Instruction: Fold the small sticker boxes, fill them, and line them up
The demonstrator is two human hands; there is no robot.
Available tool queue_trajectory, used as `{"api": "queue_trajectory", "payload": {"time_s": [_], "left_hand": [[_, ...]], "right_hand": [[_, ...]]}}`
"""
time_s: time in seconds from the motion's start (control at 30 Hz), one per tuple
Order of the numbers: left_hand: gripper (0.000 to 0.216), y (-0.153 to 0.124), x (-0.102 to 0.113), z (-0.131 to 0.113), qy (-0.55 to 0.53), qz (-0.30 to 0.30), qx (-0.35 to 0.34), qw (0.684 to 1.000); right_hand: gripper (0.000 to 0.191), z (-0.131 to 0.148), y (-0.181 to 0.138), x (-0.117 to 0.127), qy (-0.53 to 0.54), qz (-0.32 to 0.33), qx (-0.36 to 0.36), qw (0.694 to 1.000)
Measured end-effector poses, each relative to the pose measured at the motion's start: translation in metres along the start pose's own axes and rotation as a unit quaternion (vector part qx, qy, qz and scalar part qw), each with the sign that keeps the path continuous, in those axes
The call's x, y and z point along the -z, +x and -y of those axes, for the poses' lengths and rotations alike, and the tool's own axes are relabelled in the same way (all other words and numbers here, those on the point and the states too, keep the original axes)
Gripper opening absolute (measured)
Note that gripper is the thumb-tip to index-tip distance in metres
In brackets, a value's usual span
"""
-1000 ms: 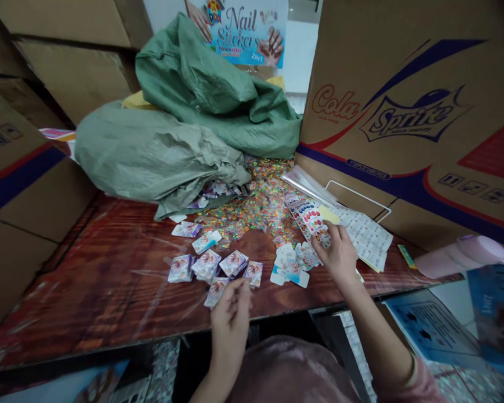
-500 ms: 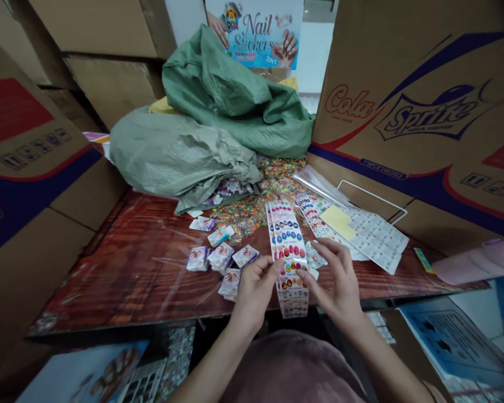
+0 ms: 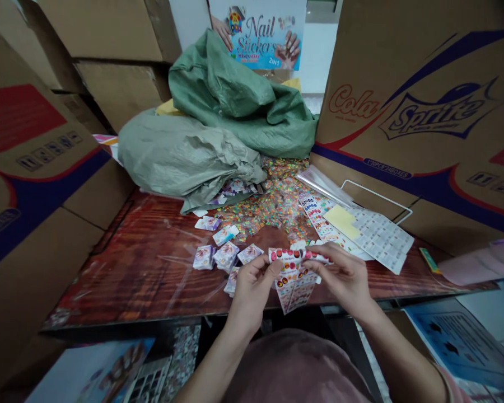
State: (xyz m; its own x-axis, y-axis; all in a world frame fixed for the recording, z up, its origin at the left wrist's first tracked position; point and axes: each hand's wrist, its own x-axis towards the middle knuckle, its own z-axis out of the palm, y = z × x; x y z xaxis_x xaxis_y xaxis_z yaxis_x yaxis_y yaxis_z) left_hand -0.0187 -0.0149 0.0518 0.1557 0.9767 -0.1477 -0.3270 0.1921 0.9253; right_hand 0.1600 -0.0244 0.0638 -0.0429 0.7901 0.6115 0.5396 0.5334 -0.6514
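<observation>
Dim, even light; wide-angle warping at edges.

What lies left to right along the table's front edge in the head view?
small packets → left hand → folded sticker sheet → right hand → white printed sheets → pale pink object

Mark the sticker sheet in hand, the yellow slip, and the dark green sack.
sticker sheet (image 3: pixel 294 280), head view, printed face below the fold.
yellow slip (image 3: pixel 341 220), head view, its centre.
dark green sack (image 3: pixel 235 95), head view, upper bulge.
</observation>
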Motion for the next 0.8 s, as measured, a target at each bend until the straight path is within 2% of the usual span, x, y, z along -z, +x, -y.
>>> {"api": "queue_trajectory", "payload": {"time_s": [0.1,0.17,0.23,0.3,0.37,0.4,0.43,0.47,0.5,0.53,0.6,0.67,0.73,0.8], "left_hand": [[0.019,-0.002,0.003,-0.002,-0.022,0.02,0.015,0.999],[0.021,-0.004,0.003,-0.005,-0.03,0.045,0.033,0.998],[0.023,-0.006,0.002,-0.007,-0.023,0.066,0.05,0.996],[0.024,-0.006,0.001,-0.007,-0.006,0.076,0.061,0.995],[0.025,-0.005,0.0,-0.004,0.012,0.081,0.063,0.995],[0.025,-0.005,0.0,-0.003,0.02,0.082,0.06,0.995],[0.025,-0.004,0.0,-0.002,0.025,0.081,0.056,0.995],[0.024,-0.003,0.0,-0.001,0.03,0.079,0.05,0.995],[0.023,-0.002,0.0,-0.001,0.034,0.077,0.043,0.996],[0.023,-0.001,0.0,-0.001,0.039,0.074,0.036,0.996],[0.023,-0.001,-0.001,-0.001,0.052,0.071,0.03,0.996],[0.022,-0.001,-0.002,-0.001,0.078,0.048,0.018,0.996],[0.029,-0.003,-0.002,0.002,0.129,-0.008,-0.022,0.991],[0.031,-0.005,-0.002,0.006,0.173,-0.023,-0.056,0.983]], "right_hand": [[0.017,-0.03,0.024,0.023,-0.07,-0.088,-0.043,0.993],[0.03,-0.063,0.046,0.041,-0.107,-0.138,-0.102,0.979],[0.041,-0.091,0.065,0.054,-0.183,-0.134,-0.128,0.965],[0.053,-0.1,0.074,0.056,-0.287,-0.129,-0.087,0.945],[0.056,-0.085,0.068,0.047,-0.278,-0.09,-0.021,0.956],[0.052,-0.07,0.06,0.039,-0.222,-0.045,0.008,0.974],[0.05,-0.054,0.05,0.03,-0.148,0.038,0.026,0.988],[0.051,-0.037,0.04,0.021,-0.088,0.138,0.044,0.986],[0.056,-0.022,0.029,0.012,-0.059,0.207,0.064,0.974],[0.056,-0.01,0.02,0.004,-0.053,0.227,0.07,0.97],[0.036,0.002,0.006,-0.008,-0.023,0.211,0.058,0.975],[0.019,0.001,0.0,-0.015,0.017,0.156,-0.002,0.988],[0.013,-0.005,-0.002,-0.017,0.063,0.103,-0.081,0.989],[0.014,-0.011,-0.002,-0.018,0.085,0.057,-0.134,0.986]]}}
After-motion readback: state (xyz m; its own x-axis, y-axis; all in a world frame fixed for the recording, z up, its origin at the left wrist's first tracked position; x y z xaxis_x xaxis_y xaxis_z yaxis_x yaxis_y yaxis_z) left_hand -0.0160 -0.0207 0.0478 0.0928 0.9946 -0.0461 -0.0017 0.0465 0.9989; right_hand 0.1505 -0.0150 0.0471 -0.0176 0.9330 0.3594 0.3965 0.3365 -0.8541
